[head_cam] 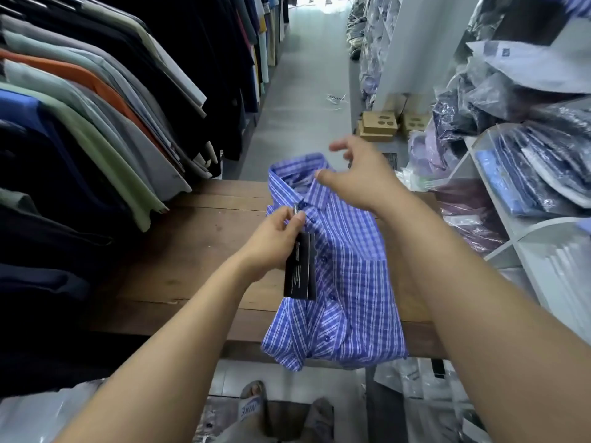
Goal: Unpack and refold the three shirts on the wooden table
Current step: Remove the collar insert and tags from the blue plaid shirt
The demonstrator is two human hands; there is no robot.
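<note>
- the blue-and-white checked cotton shirt (348, 276) lies folded and unbagged toward the right edge of the brown wooden desk (192, 251), its hem over the near edge.
- the left grip (275, 247) pinches the top of the black card tag (300, 270) at the placket.
- the right grip (358, 174) hovers spread above the collar.
- judged step: unpacking. next, steady the collar and open the folds.

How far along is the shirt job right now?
Done: blue plaid shirt unbagged, folded on the wooden table. In hand: left hand pinches its black hang tag; right hand hovers over the collar. Left: unfolding, refolding; other shirts not seen on the table.
</note>
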